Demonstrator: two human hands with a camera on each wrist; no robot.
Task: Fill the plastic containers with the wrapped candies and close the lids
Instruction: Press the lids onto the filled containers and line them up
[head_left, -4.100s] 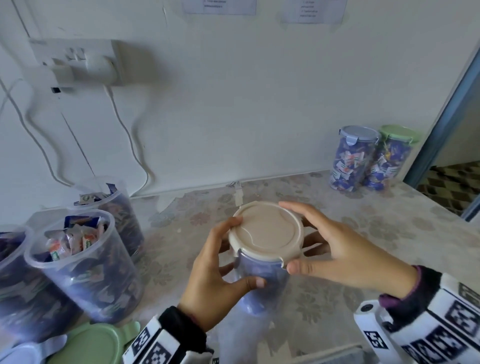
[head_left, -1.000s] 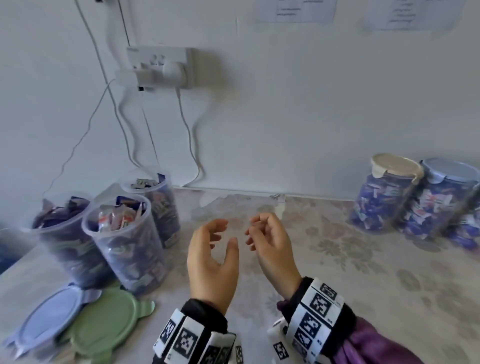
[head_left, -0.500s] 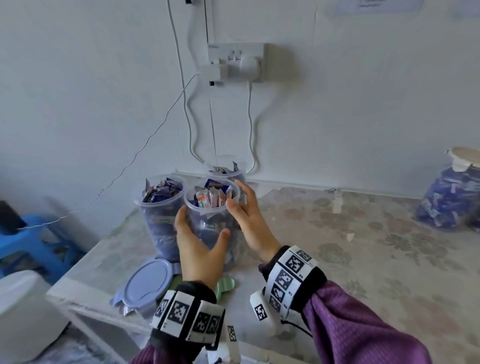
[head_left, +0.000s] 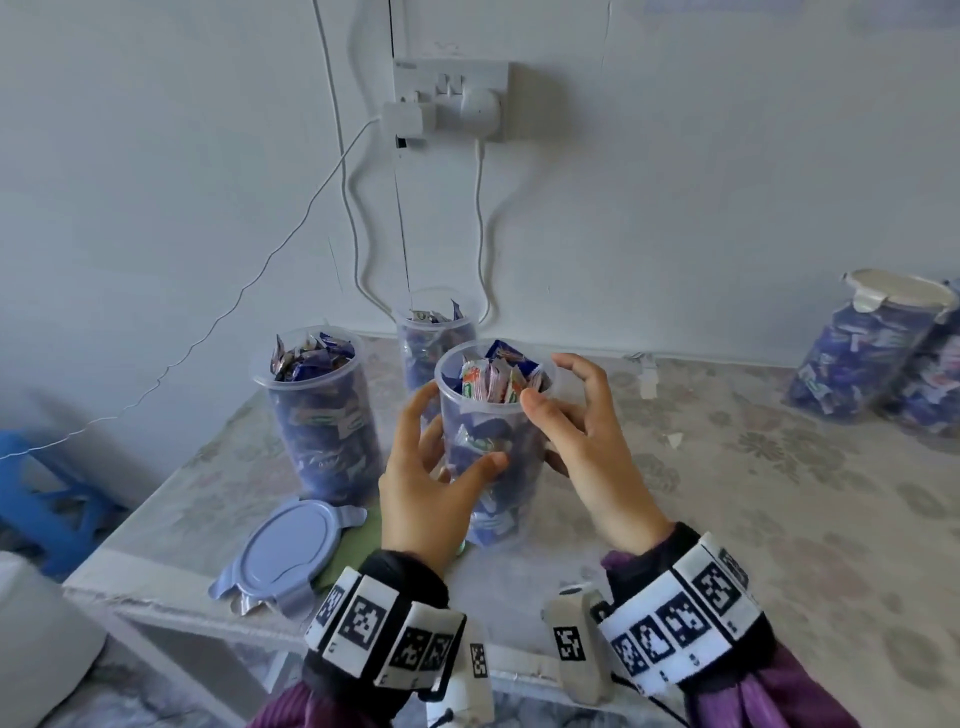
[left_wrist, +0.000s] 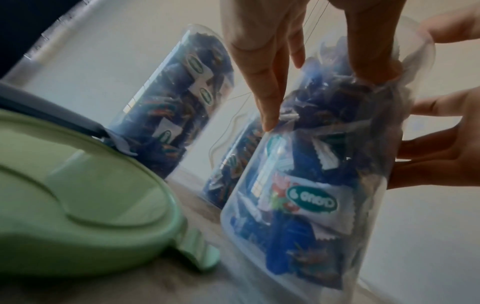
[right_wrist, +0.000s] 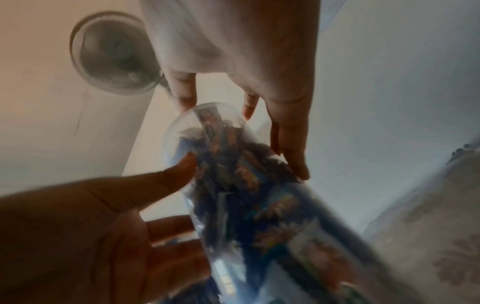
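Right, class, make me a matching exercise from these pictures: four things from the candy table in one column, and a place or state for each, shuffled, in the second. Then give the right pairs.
Things
1. container between the hands
2. blue lid
3. green lid
4. beige-lidded container

Place or state
A. closed, far right by the wall
B. lying flat near the table's front-left edge
C. open, heaped with wrapped candies, held by the left hand and right hand
D. partly under the blue lid

Pairs: 1-C, 2-B, 3-D, 4-A
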